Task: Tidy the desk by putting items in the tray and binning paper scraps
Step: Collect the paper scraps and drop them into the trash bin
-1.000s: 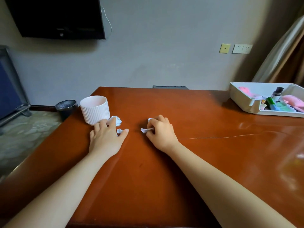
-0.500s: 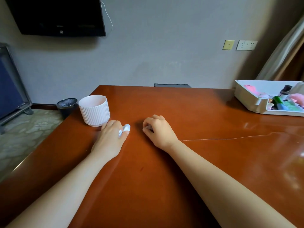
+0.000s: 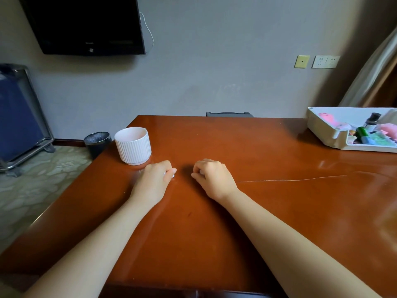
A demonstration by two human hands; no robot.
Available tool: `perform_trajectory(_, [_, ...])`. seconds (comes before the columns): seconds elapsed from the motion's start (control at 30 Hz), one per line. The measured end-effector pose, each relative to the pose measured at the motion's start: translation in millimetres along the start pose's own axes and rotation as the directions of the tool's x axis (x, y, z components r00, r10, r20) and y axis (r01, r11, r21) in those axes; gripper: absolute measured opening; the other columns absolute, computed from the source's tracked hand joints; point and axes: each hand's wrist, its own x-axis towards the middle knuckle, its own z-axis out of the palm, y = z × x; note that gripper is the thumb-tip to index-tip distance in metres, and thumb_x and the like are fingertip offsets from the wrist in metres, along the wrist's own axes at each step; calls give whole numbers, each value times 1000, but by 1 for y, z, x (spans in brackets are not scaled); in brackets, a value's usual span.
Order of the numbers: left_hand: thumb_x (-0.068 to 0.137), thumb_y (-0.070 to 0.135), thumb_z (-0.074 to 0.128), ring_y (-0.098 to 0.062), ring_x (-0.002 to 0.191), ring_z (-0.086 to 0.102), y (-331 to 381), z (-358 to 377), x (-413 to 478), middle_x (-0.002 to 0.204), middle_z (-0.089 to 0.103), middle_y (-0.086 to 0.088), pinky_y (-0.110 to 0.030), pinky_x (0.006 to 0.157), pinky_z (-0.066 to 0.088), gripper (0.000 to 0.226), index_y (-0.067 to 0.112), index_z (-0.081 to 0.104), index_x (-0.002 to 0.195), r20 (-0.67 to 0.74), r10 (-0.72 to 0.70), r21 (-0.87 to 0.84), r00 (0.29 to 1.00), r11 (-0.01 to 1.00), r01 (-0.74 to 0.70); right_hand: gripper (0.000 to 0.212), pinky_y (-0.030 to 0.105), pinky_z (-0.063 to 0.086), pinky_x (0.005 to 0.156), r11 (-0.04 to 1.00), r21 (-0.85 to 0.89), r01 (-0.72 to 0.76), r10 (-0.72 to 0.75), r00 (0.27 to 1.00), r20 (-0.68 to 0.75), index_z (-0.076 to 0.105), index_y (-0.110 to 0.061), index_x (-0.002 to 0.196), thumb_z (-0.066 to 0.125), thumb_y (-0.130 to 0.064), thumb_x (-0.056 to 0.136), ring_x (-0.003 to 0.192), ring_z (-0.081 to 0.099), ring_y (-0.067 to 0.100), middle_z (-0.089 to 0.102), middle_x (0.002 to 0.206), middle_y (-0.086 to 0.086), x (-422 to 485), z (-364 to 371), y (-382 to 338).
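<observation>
My left hand [image 3: 155, 179] lies on the brown desk [image 3: 268, 211], its fingers curled round white paper scraps [image 3: 169, 174], of which only a sliver shows by the thumb. My right hand [image 3: 213, 179] rests a little to the right, curled round another white scrap [image 3: 202, 172] that is almost fully hidden. A white ribbed pot [image 3: 133, 145] stands just behind my left hand. The white tray [image 3: 322, 127] sits at the desk's far right, holding several small coloured items. A dark waste bin [image 3: 97, 141] stands on the floor beyond the desk's left edge.
A thin white thread [image 3: 290, 180] runs across the desk from my right wrist toward the right. A black screen [image 3: 86, 24] hangs on the wall. A blue trolley with a metal frame [image 3: 19, 119] stands on the floor at far left.
Both hands have closed over the scraps that lay loose on the desk; the paper is now nearly hidden inside my fists. The hands themselves have hardly shifted.
</observation>
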Motion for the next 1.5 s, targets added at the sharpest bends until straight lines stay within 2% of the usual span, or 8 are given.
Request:
perform_trajectory(0.17, [94, 35, 50, -21, 62, 55, 0, 2, -4, 66, 56, -5, -23, 57, 43, 34, 16, 49, 66, -71, 33, -59, 997, 998, -37, 19, 33, 56, 72, 998, 13, -67, 67, 998, 21, 63, -13, 94, 56, -31, 92, 83, 64, 23, 68, 93, 5, -15, -6, -3])
perform_trajectory(0.3, [93, 33, 52, -15, 51, 39, 15, -4, -5, 53, 38, 3, -17, 53, 31, 44, 22, 35, 54, -87, 4, -165, 996, 986, -18, 17, 31, 52, 68, 964, 213, -158, 147, 987, 66, 61, -14, 82, 59, -28, 91, 73, 60, 18, 65, 81, 3, -28, -28, 0])
perform_trajectory(0.43, [94, 37, 50, -15, 54, 52, 50, -9, -6, 57, 51, 2, -13, 53, 36, 40, 18, 45, 59, -20, -17, -214, 1000, 977, 12, 17, 15, 39, 60, 942, 282, -181, 178, 983, 36, 59, -18, 74, 62, -24, 90, 61, 50, 1, 56, 68, -9, -47, -73, 11])
perform_trajectory(0.77, [94, 26, 55, -6, 44, 49, 184, 10, -36, 63, 61, 4, -16, 45, 39, 15, 16, 64, 87, 227, 244, -539, 943, 838, -87, 17, 6, 40, 49, 951, 144, -275, 289, 954, -86, 59, -22, 73, 61, -23, 90, 59, 51, 2, 57, 68, -10, -125, -186, 61])
perform_trajectory(0.9, [94, 25, 55, -4, 40, 46, 243, 30, -61, 61, 59, 4, -12, 39, 37, 16, 14, 63, 86, 287, 376, -641, 881, 759, -115, 13, 24, 50, 63, 924, 43, -381, 383, 916, -115, 70, -9, 89, 63, -20, 88, 71, 61, 14, 67, 82, 1, -173, -217, 92])
perform_trajectory(1.2, [97, 17, 49, -5, 31, 39, 361, 100, -124, 54, 52, 0, -12, 34, 32, 23, 9, 57, 77, 403, 590, -756, 700, 646, -109, 31, 6, 40, 50, 811, -58, -582, 565, 805, -182, 54, -23, 60, 60, -14, 89, 55, 49, 5, 55, 63, -6, -297, -267, 138])
perform_trajectory(1.33, [96, 16, 47, -5, 29, 40, 403, 134, -158, 53, 52, 1, -11, 33, 31, 23, 10, 56, 76, 442, 683, -772, 581, 620, -141, 17, 16, 46, 57, 723, -27, -691, 672, 711, -206, 67, -4, 80, 60, -16, 90, 64, 60, 17, 66, 70, 4, -355, -273, 166])
perform_trajectory(1.5, [96, 23, 50, -4, 34, 46, 441, 175, -194, 55, 54, 5, -10, 39, 37, 22, 16, 57, 76, 479, 737, -777, 476, 609, -161, 14, 15, 40, 56, 607, 47, -793, 785, 590, -192, 67, -11, 80, 59, -17, 90, 59, 54, 9, 62, 64, -4, -419, -267, 196])
